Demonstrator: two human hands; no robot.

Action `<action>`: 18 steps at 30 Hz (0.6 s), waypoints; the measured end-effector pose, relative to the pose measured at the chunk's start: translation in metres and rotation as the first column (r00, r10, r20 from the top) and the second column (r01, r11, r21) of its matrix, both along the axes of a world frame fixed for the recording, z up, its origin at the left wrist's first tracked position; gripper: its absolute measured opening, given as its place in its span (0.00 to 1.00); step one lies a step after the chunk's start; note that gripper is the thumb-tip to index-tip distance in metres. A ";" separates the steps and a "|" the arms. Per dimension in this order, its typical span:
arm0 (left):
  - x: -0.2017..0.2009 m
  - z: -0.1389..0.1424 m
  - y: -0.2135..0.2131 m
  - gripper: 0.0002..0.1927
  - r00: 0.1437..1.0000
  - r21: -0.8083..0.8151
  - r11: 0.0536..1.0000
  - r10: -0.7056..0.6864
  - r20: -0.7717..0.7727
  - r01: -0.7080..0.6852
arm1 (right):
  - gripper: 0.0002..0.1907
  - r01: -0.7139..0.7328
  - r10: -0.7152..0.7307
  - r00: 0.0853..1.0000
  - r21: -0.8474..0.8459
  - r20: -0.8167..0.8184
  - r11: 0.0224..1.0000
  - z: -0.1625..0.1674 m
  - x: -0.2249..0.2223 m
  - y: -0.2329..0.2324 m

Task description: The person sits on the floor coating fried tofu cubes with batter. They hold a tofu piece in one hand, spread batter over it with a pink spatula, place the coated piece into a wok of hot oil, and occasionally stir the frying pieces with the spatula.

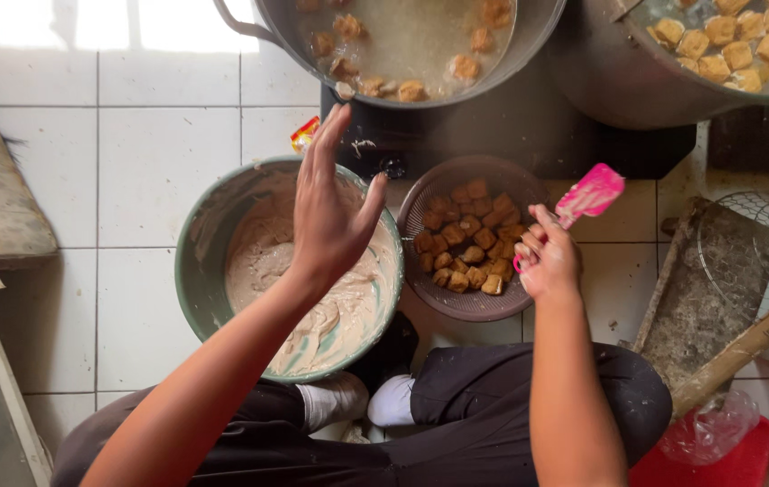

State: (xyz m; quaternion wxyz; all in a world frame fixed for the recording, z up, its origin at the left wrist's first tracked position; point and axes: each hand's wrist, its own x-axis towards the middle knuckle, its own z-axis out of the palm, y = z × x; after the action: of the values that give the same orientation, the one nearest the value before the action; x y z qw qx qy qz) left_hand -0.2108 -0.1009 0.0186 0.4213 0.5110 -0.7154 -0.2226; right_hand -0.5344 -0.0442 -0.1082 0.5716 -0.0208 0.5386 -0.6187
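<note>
Pink silicone shows at the head of the spatula, which the right hand grips by its handle, fingers closed round it, above the right rim of the brown basket. That basket sits on the white tiled floor and holds fried tofu cubes in a loose heap. Just left of it, rims almost touching, stands the green bowl, its inside smeared and part filled with pale batter. The left hand hangs over the bowl, open and empty, fingers spread and pointing away from the person; whether batter clings to it is hard to tell

Two big metal pots sit at the top of the head view, a near pot with tofu floating in cloudy liquid and a far pot at the right with more cubes. Both stand on a dark burner base

Risks, as I judge them: the spatula blade juts past the basket toward the burner, so a careless swing could knock the pot or flick batter onto hot metal. The bowl stands close to the knees and socked feet, so a shift of the legs might tip it or shove it into the basket. A wet left hand could drip batter on the tiles, leaving them slippery. Reaching over the basket to the pots would bring a forearm near steam or hot liquid
</note>
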 end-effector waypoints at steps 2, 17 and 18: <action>0.023 0.013 0.039 0.39 0.998 0.104 0.993 -0.052 -0.027 0.054 | 0.07 0.039 -0.029 0.993 0.089 -0.116 0.995 -0.031 0.003 -0.009; 0.071 -0.031 0.156 0.28 0.851 0.638 0.740 0.181 -0.493 0.212 | 0.20 -0.199 0.450 -0.004 0.441 -0.893 0.875 -0.095 0.072 0.012; 0.071 -0.031 0.155 0.28 0.846 0.646 0.729 0.183 -0.500 0.224 | 0.20 -0.194 0.417 -0.136 0.437 -0.898 0.878 -0.093 0.075 0.012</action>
State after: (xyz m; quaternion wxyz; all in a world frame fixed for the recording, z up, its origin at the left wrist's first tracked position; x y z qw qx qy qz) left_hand -0.1401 0.0536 -0.0120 0.3816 0.5386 -0.4425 -0.6070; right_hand -0.4597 -0.0326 -0.2010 0.1337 -0.5384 0.8043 -0.2129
